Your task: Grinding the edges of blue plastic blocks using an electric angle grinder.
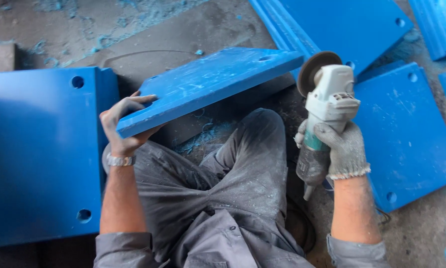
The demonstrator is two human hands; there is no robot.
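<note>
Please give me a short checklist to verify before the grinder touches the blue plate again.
1. Left hand grips the blue plate at its near end: ok.
2. Right hand holds the angle grinder by its body: ok.
3. Right hand gloved: ok. Left hand bare: not ok.
4. Grinder disc apart from the plate: ok.
5. Disc spinning or stopped: cannot tell.
6. Legs lie directly under the raised plate: not ok.

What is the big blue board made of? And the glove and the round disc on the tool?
Blue board: probably hard plastic, matte; it is blue right through its edge, with blue shavings around. Glove on the right hand: knitted fabric, looks like grey cotton, dusty. Disc: dark and gritty, likely an abrasive wheel.
</note>
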